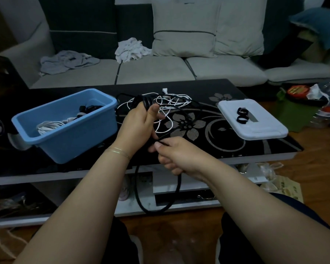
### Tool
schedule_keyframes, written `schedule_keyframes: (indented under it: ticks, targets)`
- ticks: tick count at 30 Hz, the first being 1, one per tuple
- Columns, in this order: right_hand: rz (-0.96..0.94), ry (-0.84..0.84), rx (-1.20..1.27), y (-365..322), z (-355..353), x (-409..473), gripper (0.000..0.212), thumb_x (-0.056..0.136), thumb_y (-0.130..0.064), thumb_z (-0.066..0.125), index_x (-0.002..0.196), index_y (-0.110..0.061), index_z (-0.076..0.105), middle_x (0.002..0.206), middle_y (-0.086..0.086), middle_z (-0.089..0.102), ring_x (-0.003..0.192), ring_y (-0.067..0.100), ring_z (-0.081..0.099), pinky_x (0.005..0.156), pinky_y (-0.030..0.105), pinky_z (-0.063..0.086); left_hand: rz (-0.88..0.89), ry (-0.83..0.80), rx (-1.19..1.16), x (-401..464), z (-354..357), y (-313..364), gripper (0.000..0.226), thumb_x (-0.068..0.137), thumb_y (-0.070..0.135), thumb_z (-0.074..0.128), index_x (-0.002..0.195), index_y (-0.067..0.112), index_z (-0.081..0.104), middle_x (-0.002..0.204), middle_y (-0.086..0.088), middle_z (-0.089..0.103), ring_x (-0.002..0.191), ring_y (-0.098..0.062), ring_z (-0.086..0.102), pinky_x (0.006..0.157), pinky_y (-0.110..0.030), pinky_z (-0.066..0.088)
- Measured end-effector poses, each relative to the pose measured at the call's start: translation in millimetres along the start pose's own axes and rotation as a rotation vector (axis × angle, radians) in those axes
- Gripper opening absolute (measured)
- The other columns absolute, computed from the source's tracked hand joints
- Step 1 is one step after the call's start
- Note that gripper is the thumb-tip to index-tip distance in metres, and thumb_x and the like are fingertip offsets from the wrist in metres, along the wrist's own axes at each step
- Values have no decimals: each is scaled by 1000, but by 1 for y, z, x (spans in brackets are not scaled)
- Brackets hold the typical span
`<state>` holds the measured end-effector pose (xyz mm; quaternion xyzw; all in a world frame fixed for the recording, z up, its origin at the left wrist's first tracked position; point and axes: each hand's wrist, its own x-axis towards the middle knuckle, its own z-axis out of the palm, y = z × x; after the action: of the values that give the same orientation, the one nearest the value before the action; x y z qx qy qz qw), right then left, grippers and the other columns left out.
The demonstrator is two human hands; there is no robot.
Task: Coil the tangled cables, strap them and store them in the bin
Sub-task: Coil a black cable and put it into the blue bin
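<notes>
My left hand (139,126) grips several loops of a black cable (176,189) above the table, thumb up beside the coil. My right hand (176,156) pinches the same cable near the table's front edge; a long loop of it hangs below toward the floor. A tangled white cable (170,103) lies on the table behind my left hand, mixed with more black cable. The blue bin (69,130) stands at the left and holds a coiled white cable (50,126) and dark items. Two black straps (241,116) lie on the white lid (253,119) at the right.
The black glass table (236,147) has a flower pattern and a shelf below. A sofa with cushions and crumpled clothes (69,61) stands behind it. Bottles and packets (312,100) clutter the floor at the right. My knees are at the bottom.
</notes>
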<state>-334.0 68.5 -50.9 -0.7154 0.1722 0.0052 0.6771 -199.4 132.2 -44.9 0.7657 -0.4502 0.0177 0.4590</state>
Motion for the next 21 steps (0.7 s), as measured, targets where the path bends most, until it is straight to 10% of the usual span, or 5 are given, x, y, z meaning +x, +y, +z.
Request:
schedule_keyframes:
  ticks: [5,13,16,21]
  targets:
    - [-218,119,-528,-5,-10,-3,29,100,-31,46,82,-14,61,52,-4,56,39,-1,46,44,10,34,-90,-223,25,-7,1,10,70,81,66,16,96,16,63,66,2,66,65,-7,60,68,-27,42]
    - [-99,-248,-264,-10,-35,-7,19,101,-19,45,96,-11,62,64,0,59,46,5,37,40,16,27,-181,-647,-121,-22,-20,29,87,68,80,7,69,12,61,51,0,54,39,-10,45,41,-19,39]
    - [-167,-6,-435,-13,-45,-6,21,94,-25,58,79,-10,63,46,-4,53,39,6,36,42,19,28,-132,-744,-67,-25,-19,27,79,73,86,31,68,12,58,52,-7,52,38,-14,42,43,-18,35]
    - [-290,187,-461,-14,-49,-5,27,77,-27,77,70,-5,64,48,-7,50,47,4,43,49,18,34,-174,-779,-6,-25,-18,29,27,85,34,71,81,10,57,50,0,50,45,-15,44,41,-21,37]
